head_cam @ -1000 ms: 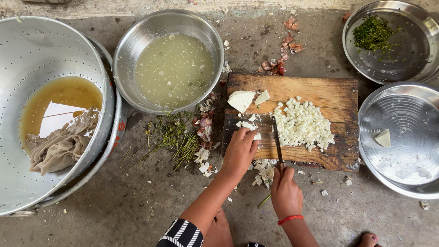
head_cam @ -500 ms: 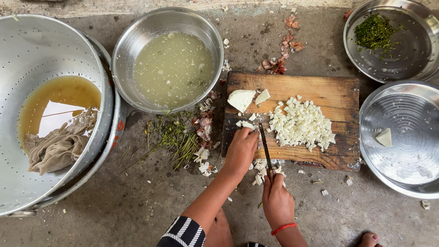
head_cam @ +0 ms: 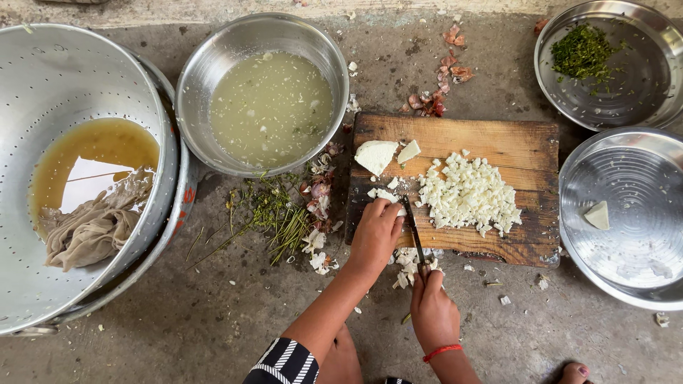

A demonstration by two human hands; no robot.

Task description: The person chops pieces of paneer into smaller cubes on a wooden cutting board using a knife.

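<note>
I am mid-dice: my left hand (head_cam: 376,235) pins white cheese pieces (head_cam: 385,194) on the cutting board (head_cam: 498,142), my right hand (head_cam: 432,309) grips the knife (head_cam: 413,231) at their 3 o'clock side, so next should come a clean downward cut.

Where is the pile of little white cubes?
In the head view, the pile of white cubes lies on the right half of the wooden cutting board, just right of the knife and left of the nearly empty metal plate.
</note>
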